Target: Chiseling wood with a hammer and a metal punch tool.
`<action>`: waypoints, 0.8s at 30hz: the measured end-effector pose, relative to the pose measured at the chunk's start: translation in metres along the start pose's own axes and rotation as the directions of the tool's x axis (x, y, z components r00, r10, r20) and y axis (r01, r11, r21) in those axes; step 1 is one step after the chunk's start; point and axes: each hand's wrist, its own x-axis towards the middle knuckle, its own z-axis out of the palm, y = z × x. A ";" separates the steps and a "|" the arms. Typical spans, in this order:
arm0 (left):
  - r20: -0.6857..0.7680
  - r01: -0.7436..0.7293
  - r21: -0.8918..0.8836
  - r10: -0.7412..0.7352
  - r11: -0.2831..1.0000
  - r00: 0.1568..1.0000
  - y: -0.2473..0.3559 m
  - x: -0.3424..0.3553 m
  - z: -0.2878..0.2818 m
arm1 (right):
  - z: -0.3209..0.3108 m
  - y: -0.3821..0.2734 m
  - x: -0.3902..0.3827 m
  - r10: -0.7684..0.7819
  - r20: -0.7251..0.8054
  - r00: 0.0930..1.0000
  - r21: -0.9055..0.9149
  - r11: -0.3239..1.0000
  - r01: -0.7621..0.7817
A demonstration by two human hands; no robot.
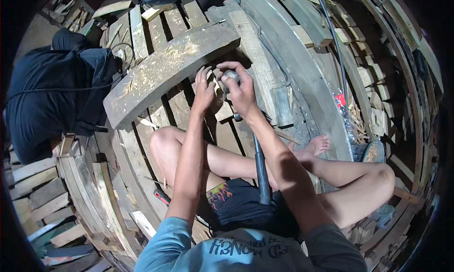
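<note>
I sit with legs folded on curved wooden planks. My right hand (240,88) is closed around the grey head of a power tool (230,76). The tool's dark body and hose (261,172) run down along my right forearm to my lap. My left hand (204,88) rests with fingers spread on the wood just left of the tool head, under the edge of a thick curved timber beam (165,71) dusted with sawdust. What the tool tip touches is hidden by my hands.
Another person in dark clothes (52,92) crouches at the left with a black cable. A clear plastic cup (282,106) stands to the right. A red-handled tool (161,196) lies by my left knee. A plastic bottle (343,112) and round tin (373,152) lie further right.
</note>
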 end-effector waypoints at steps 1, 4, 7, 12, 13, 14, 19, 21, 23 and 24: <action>-0.026 -0.068 0.178 0.074 0.982 0.997 -0.021 0.003 0.009 | 0.004 0.004 0.004 -0.004 -0.034 0.999 0.000 1.000 0.004; -0.016 -0.085 0.388 0.099 0.918 0.995 -0.013 -0.001 0.022 | 0.013 0.019 0.010 -0.026 -0.128 0.991 -0.072 0.997 0.017; 0.011 -0.054 0.342 0.053 0.938 0.999 0.000 -0.001 0.015 | 0.029 0.023 0.016 -0.109 -0.096 0.989 -0.154 0.984 0.093; -0.085 -0.126 0.342 0.164 0.931 0.983 -0.012 0.000 0.020 | 0.022 0.052 0.060 0.041 -0.076 0.996 0.014 0.999 -0.040; -0.104 -0.127 0.323 0.168 0.938 0.980 -0.012 -0.003 0.022 | 0.022 0.052 0.065 0.063 -0.070 0.996 -0.017 0.998 -0.065; -0.125 -0.128 0.306 0.174 0.943 0.977 -0.013 -0.005 0.021 | 0.026 0.048 0.067 0.064 -0.064 0.996 -0.015 0.998 -0.065; -0.181 -0.121 0.305 0.182 0.945 0.967 -0.022 -0.007 0.020 | 0.019 0.028 0.054 0.239 -0.053 0.970 0.237 0.946 -0.221; -0.170 -0.114 0.284 0.167 0.952 0.971 -0.019 -0.006 0.017 | -0.005 0.000 0.018 0.164 -0.070 0.984 0.337 0.932 -0.131; -0.185 -0.125 0.280 0.181 0.952 0.966 -0.016 -0.001 0.018 | -0.031 -0.032 -0.011 0.042 -0.098 0.994 0.432 0.902 0.005; -0.184 -0.129 0.280 0.185 0.951 0.965 -0.017 -0.004 0.019 | -0.039 -0.040 -0.021 -0.036 -0.109 0.993 0.466 0.881 0.083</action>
